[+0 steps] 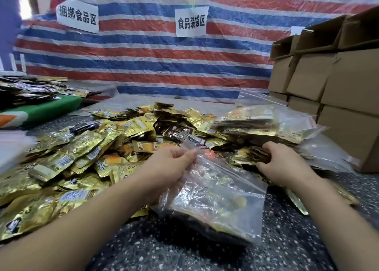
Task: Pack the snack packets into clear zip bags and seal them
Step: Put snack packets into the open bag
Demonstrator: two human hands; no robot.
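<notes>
The zip bag [215, 195] sits right in the middle, low down, tilted so its long axis runs from the open mouth at upper left, up by the left hand, down to its bottom corner at lower right, near the speckled dark surface [205, 256]. It's clear plastic and already has some gold and dark packets in the bottom part. The left hand [170, 166] has its fingers curled round the bag's top edge, pinching the plastic near the mouth. The right hand [281, 164] is off to the right of the bag, fingers curled down into a few gold snack packets [252, 156] at the edge of the heap, gripping them.

The big heap of gold packets [86, 156] spreads across the surface to the left and behind the hands, all jumbled, pointing every which way. Behind the right hand there's a stack of filled bags [264, 123] lying flat, with some empty clear bags under and beside them. Brown cardboard boxes [338, 90] are piled at the right. The back wall is a red, white and blue striped tarp [143, 51] with two white paper signs [191, 21] stuck on it. Far left, another pile of packets sits on something green [47, 111].
</notes>
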